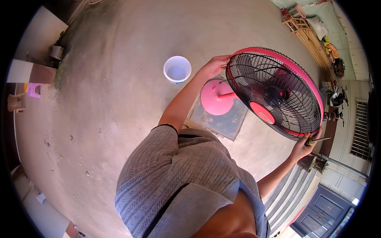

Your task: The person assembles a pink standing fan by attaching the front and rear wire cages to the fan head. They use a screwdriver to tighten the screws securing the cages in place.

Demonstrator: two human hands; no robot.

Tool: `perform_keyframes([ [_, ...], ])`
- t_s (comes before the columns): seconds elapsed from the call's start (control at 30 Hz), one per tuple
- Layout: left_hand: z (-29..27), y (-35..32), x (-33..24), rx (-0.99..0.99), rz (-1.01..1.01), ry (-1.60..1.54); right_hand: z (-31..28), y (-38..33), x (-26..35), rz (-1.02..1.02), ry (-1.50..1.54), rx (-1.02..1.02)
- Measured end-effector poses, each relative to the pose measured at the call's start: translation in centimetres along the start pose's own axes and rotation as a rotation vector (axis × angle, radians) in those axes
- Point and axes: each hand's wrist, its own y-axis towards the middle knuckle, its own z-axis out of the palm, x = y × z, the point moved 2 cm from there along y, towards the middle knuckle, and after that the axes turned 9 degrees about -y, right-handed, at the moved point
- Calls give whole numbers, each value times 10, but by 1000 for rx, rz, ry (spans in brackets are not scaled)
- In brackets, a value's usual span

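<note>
Nearest the camera is the person's own torso in a grey knitted top point(178, 174), with both bare forearms reaching out from it over a concrete floor point(111, 79).

The right hand point(304, 146) is low on the right side. Its fingers point(298, 150) are closed around the handle of a screwdriver point(317, 140), whose metal shaft points out to the right, and the same hand presses against the lower rim of the fan head point(274, 91).

The fan head is a round black wire cage with a pink ring around its edge and a pink centre cap; it is tilted, facing up toward the camera, and is held off the floor between the two hands. Dark blades show through the grille.

The left hand point(214, 65) is at the upper left rim of the cage. Its fingers point(223, 59) curl over the pink ring and grip it.

Under the cage, the fan's round pink base point(214, 99) rests on a square grey slab point(224, 119) set in the floor, with a short pink stem rising from it toward the head.

Farther out on the floor, well apart from the base, stands a white bucket point(177, 69), upright and open.

Beyond, at the far right edge, wooden frames and bundles point(313, 35) lie along a wall, and a small pink stool point(33, 90) sits at the far left.
</note>
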Motion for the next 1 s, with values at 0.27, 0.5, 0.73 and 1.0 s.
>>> perform_keyframes([
  [0.27,8,-1,-5,-112,12,106,-8,-7,-2,22,-101,-5],
  [0.5,6,-1,-4,-170,5,110,-3,-4,18,-69,-147,-43],
  [0.73,8,2,0,-230,19,102,-4,-6,7,-36,-115,-47],
  [1.0,32,1,-19,-268,231,384,4,5,10,-15,-75,-30],
])
